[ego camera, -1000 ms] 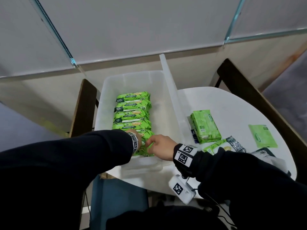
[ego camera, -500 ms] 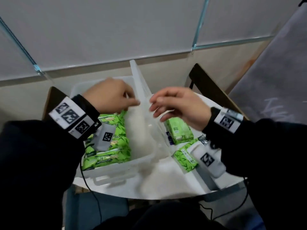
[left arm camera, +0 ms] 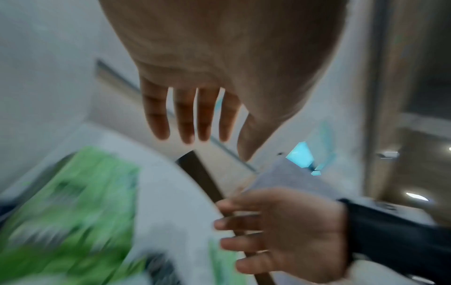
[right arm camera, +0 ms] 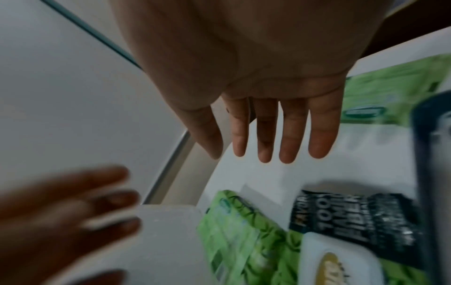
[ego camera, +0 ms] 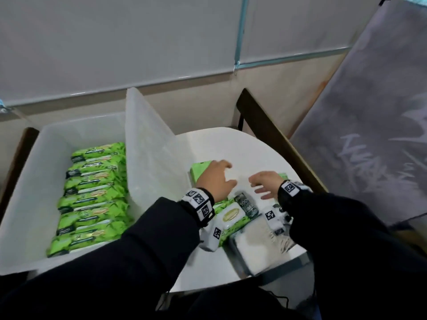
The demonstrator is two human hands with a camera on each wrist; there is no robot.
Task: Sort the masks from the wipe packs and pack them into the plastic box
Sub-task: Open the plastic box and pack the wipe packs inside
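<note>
Though lid up, box (ego camera: 27, 181) w/ green packs (ego camera: 92, 195)

Both arms reach forward in dark sleeves, each wrist banded with a white tag strap; the left hand (ego camera: 213, 180) is palm down, fingers spread and nearly straight; the right hand (ego camera: 265, 183) — beside it, apart — has fingers loosely extended, holding nothing.

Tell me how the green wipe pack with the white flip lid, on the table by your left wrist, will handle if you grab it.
The wipe pack looks like a soft film pouch, so it will probably sag and dent under the fingers. Its glossy wrap may slip. The hard white lid looks like the stiffest place to press. It lies flat, so rolling or tipping seems unlikely.
</note>
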